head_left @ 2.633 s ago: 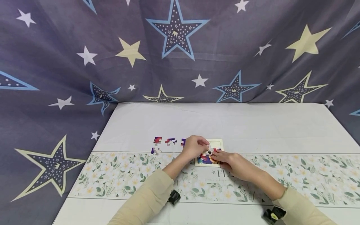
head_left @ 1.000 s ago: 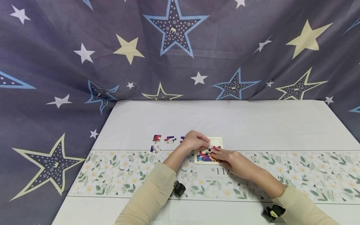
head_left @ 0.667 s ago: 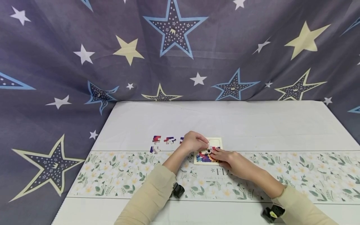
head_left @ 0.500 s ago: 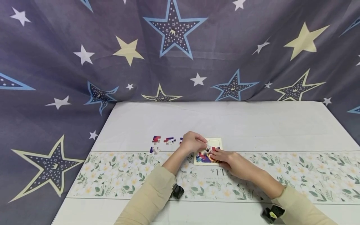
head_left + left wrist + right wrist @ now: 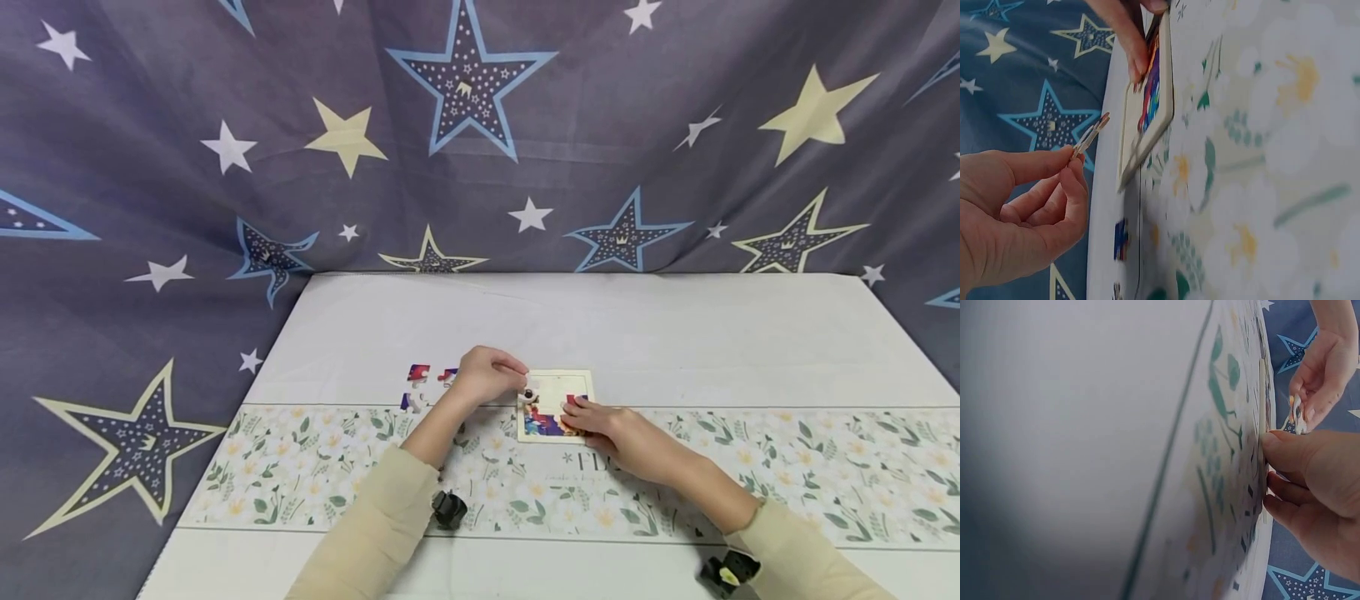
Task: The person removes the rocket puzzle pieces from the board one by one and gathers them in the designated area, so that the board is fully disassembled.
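Observation:
My left hand [image 5: 486,375] pinches a white jigsaw piece with a dark eye printed on it [image 5: 1090,136] between thumb and forefinger. The piece is raised over the left edge of a small cream-framed puzzle board [image 5: 555,374]. Colourful pieces in blue, purple and red [image 5: 542,425] fill the board's lower part, while its upper part shows bare backing. From the right, my right hand [image 5: 622,429] rests its fingertips on the red piece [image 5: 576,400] at the board's right side. Its thumb [image 5: 1279,447] lies by the frame's edge in the right wrist view.
Several loose jigsaw pieces lie left of the board, including a red one [image 5: 419,372] and a purple-and-white one [image 5: 412,402]; my left hand partly covers another [image 5: 447,377]. A white tablecloth with a floral band [image 5: 750,467] lies beneath; a starry curtain [image 5: 480,183] hangs behind.
My left hand has drawn the jigsaw piece from the board's middle to its left edge, baring the backing there. The right hand has stayed in place on the board.

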The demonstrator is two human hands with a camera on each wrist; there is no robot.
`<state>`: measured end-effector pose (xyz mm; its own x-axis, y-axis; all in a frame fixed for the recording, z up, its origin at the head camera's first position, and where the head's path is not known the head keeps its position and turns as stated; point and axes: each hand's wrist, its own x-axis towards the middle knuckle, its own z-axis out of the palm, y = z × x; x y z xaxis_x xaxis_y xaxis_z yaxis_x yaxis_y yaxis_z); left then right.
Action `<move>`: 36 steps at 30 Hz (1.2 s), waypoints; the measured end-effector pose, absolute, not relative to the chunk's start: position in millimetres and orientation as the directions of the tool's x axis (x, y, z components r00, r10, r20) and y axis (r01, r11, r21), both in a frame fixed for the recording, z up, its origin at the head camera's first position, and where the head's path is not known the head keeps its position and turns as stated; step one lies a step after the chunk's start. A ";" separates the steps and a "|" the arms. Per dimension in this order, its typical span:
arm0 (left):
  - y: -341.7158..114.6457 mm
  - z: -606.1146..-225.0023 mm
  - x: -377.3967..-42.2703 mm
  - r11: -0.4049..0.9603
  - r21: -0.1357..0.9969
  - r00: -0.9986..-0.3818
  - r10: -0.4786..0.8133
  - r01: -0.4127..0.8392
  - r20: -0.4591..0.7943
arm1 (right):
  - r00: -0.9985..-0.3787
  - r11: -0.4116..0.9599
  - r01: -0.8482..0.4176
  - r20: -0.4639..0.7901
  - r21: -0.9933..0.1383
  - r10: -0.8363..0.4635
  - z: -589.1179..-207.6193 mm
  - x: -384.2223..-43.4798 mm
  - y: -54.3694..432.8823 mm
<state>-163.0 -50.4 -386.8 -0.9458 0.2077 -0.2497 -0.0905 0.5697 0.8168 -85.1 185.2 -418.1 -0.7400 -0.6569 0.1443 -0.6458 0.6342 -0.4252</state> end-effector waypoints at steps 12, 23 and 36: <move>-85.8 -387.5 -159.4 0.530 0.831 -0.934 0.184 -0.168 -0.306 | -0.745 0.642 -0.640 0.137 -0.422 -0.652 -418.3 -84.3 184.7; -120.4 -393.1 -154.2 0.476 0.846 -0.924 0.156 -0.240 -0.350 | -0.732 0.626 -0.656 0.152 -0.422 -0.665 -419.7 -85.1 185.6; -147.5 -396.3 -147.1 0.562 0.801 -0.944 0.102 -0.206 -0.314 | -0.740 0.632 -0.646 0.149 -0.427 -0.656 -420.2 -84.1 185.0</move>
<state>-147.1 -147.5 -396.3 -0.9438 0.1021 -0.3144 -0.2059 0.5624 0.8008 -84.1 185.0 -420.2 -0.7400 -0.6560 0.1488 -0.6464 0.6323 -0.4270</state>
